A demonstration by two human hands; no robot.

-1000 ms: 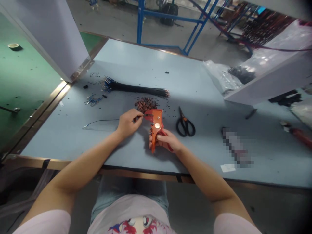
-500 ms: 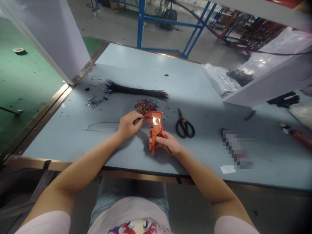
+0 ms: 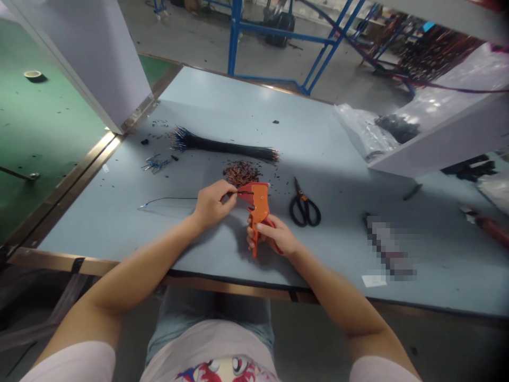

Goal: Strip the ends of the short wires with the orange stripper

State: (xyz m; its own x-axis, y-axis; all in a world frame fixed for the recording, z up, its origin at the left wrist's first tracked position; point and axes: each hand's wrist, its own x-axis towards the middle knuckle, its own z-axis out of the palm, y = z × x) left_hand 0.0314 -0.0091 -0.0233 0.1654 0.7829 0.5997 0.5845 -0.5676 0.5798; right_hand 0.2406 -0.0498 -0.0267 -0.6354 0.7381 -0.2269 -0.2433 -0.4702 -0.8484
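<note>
- Right hand (image 3: 274,237): fingers wrapped round the handles of the orange wire stripper (image 3: 257,208), head pointing away from the body, just above the bench (image 3: 222,111).
- Left hand (image 3: 212,202): fingertips pinched on a thin black wire (image 3: 169,200) at the stripper's head; the rest of the wire trails left along the bench.
- Just beyond: pile of stripped bits (image 3: 240,172), black wire bundle (image 3: 226,146).
- Black scissors (image 3: 304,204) lie right of the stripper, apart.

Upright orange wire stripper (image 3: 257,204) sitting in right hand (image 3: 275,237), handles squeezed, head pointing away. Single thin black wire (image 3: 170,199) trailing leftward across table (image 3: 119,217), near end entering stripper head, left hand (image 3: 210,204) pinching it.
</note>
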